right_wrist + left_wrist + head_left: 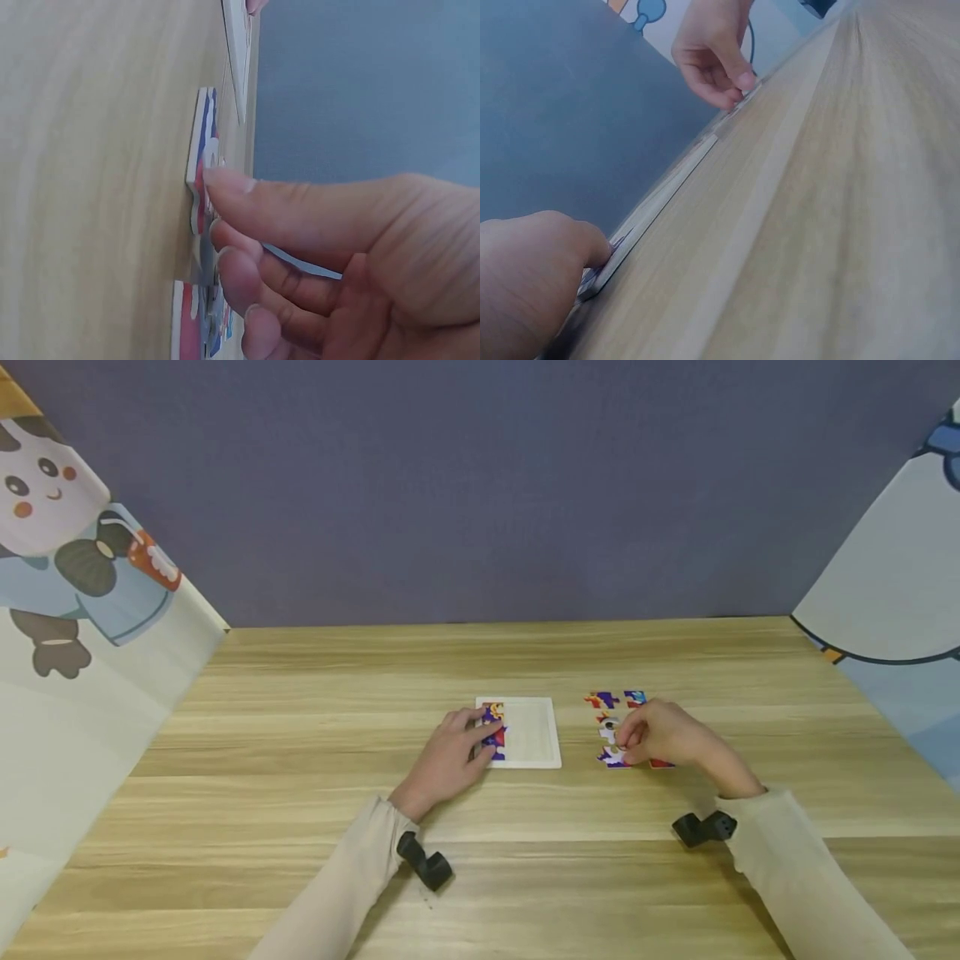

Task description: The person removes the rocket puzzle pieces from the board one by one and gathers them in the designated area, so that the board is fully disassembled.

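Note:
A white square puzzle tray [557,739] lies flat on the table. Colourful jigsaw pieces [496,714] fill a strip along its left side. My left hand [446,760] rests there with spread fingers, touching the tray's left side and those pieces. To the right lie several loose jigsaw pieces [602,700], purple, white, red and blue. Over them is my right hand [663,735], its fingers bent, thumb [232,187] close against a white-edged puzzle piece [196,142]. Whether thumb and fingers pinch that piece is hidden. Another piece with red [185,319] lies beneath the curled fingers.
The wood-grain table [315,693] meets a dark blue-grey panel [495,502] at the back. Cartoon-printed panels [60,552] stand at both sides. A black wrist camera [425,862] sits on the left sleeve, and another camera [703,829] on the right.

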{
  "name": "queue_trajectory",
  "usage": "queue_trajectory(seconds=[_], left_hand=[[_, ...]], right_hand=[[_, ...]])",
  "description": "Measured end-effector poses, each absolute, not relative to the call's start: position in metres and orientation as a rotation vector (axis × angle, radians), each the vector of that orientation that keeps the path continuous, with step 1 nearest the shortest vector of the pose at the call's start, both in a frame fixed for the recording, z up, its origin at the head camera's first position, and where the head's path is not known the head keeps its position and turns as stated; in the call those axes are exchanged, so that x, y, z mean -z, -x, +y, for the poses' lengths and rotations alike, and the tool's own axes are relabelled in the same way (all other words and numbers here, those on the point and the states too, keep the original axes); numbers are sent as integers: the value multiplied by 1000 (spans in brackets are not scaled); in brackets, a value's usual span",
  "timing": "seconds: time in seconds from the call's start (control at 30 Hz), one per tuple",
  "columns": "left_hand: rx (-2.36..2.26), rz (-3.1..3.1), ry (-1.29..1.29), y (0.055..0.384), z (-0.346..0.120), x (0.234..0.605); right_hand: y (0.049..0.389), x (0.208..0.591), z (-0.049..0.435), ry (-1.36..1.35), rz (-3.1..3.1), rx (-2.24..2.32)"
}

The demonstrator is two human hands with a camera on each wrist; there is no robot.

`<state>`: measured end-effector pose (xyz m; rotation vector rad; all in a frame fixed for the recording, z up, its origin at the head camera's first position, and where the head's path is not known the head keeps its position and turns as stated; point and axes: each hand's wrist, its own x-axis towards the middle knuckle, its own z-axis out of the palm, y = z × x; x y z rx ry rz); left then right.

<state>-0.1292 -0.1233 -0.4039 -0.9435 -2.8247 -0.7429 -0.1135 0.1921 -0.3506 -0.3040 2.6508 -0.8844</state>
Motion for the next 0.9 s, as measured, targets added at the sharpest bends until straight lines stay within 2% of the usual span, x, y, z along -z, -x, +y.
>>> queue_trajectory(seconds=[0.9], left_hand=[[757, -2809, 938, 129, -124, 406]], right_hand=[[112, 351, 191, 330, 2622, 870]])
